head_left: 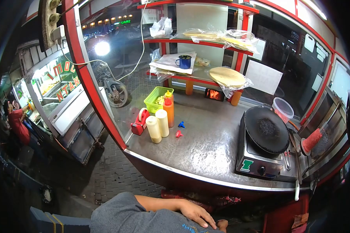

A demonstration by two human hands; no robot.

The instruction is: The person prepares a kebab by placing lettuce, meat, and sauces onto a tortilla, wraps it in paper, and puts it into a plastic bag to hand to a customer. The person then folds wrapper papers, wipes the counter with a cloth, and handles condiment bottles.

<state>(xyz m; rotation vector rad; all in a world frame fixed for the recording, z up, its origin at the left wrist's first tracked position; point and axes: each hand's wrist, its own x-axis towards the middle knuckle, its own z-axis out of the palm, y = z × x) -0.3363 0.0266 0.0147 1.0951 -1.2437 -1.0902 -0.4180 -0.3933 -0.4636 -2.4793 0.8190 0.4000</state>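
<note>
My left hand (197, 213) lies flat over my lap at the bottom of the view, its fingers apart and holding nothing visible. Just right of it, only a small part of my right hand (222, 224) shows at the lower edge; its fingers are mostly hidden. Both hands are below the metal counter (206, 155). On the counter stand two cream squeeze bottles (162, 123), an orange bottle (168, 112) with a yellow cap, a red tape dispenser (140, 122), and a blue nozzle (181, 124) and a red nozzle (179, 134).
A black pan (267, 130) sits on the gas stove (256, 165) at right, beside a clear tub (282, 108). Behind are a green basket (153, 97), a phone (214, 94), flatbreads (227, 77) and a blue mug (183, 61) on shelves. A person (19, 124) stands far left.
</note>
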